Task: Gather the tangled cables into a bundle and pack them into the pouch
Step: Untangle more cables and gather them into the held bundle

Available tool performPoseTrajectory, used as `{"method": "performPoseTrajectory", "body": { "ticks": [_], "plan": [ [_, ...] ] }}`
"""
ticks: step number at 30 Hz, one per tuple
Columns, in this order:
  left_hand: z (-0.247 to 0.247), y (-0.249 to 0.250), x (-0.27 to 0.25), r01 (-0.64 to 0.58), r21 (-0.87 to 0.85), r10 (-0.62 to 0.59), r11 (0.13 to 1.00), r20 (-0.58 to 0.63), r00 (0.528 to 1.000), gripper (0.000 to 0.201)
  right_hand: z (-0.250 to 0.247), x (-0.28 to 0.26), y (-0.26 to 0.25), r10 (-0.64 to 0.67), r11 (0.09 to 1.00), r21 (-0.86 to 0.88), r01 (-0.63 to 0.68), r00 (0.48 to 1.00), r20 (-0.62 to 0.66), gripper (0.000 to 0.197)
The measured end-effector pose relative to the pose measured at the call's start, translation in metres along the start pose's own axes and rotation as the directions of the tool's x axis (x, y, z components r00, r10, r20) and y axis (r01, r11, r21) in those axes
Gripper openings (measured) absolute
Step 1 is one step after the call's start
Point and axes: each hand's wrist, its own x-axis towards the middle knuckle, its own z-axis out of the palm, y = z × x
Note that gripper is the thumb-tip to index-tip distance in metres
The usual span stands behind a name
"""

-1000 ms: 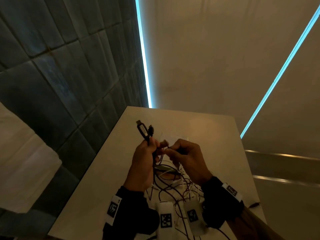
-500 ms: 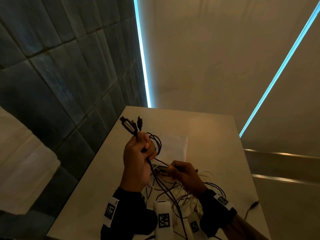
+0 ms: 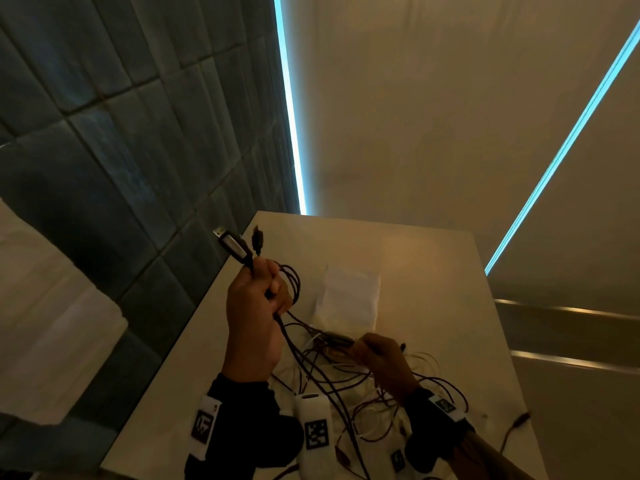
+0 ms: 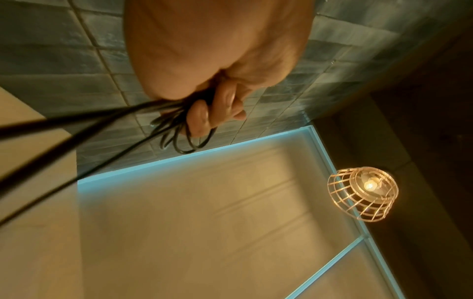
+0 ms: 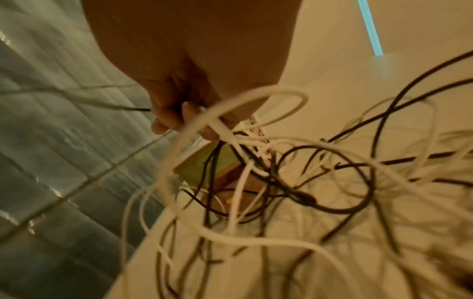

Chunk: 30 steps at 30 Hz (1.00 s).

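My left hand (image 3: 258, 299) is raised above the table and grips looped black cables (image 3: 294, 285); two plugs (image 3: 235, 245) stick up out of the fist. In the left wrist view the curled fingers (image 4: 204, 117) clamp the black loops (image 4: 179, 139). Lower and to the right, my right hand (image 3: 377, 355) pinches a cable in the tangle (image 3: 346, 368) of black and white cables lying on the table. The right wrist view shows its fingers (image 5: 176, 119) holding a thin cable amid white cables (image 5: 230, 129). A white pouch (image 3: 349, 299) lies flat beyond the tangle.
The pale table (image 3: 433, 271) stands against a dark tiled wall (image 3: 121, 150) on the left. A loose black plug (image 3: 519, 419) lies near the table's right edge. A greenish block (image 5: 204, 168) sits under the cables. A wire-cage lamp (image 4: 363, 190) hangs overhead.
My hands have parted: the left one rose up and left with the black cable loops, while the right one dropped down to the tangle on the table.
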Motion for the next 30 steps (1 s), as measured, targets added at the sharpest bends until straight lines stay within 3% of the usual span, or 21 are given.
{"method": "performPoseTrajectory", "body": {
  "ticks": [4,7,10,12,15,22,26,30],
  "plan": [
    [0.002,-0.014,0.001,0.102,0.076,-0.097,0.992,-0.067,0.993,0.033,-0.003,0.01,-0.058,-0.027,0.981,0.19,0.039,0.997,-0.066,0.016],
    [0.007,-0.024,-0.003,0.171,0.106,-0.162,0.98,-0.089,0.983,0.032,0.001,0.012,-0.101,-0.148,0.947,0.278,0.159,0.987,-0.061,0.015],
    [0.014,-0.029,-0.008,0.195,0.179,-0.185,0.964,-0.07,0.98,0.031,0.006,0.007,-0.134,-0.261,0.918,0.308,0.249,0.965,-0.005,0.013],
    [0.017,-0.027,-0.01,0.208,0.123,-0.204,0.97,-0.045,0.978,0.031,0.009,0.004,-0.145,-0.283,0.911,0.33,0.247,0.957,0.065,0.015],
    [0.02,-0.02,-0.01,0.176,-0.047,-0.177,0.983,-0.018,0.984,0.03,0.011,0.004,-0.142,-0.266,0.924,0.312,0.22,0.957,0.113,0.011],
    [0.021,-0.018,-0.009,0.075,-0.197,-0.073,0.977,0.015,0.997,0.029,0.014,0.004,-0.093,-0.144,0.928,0.362,0.086,0.98,0.136,0.021],
    [0.01,-0.014,-0.004,0.025,-0.208,-0.021,0.978,0.018,1.0,0.028,0.015,0.002,-0.043,-0.102,0.964,0.253,0.081,0.992,0.072,0.031],
    [0.011,-0.013,-0.008,0.017,-0.18,-0.015,0.984,0.008,1.0,0.028,0.018,0.002,-0.025,-0.128,0.98,0.155,0.12,0.991,0.038,0.037]
  ]
}}
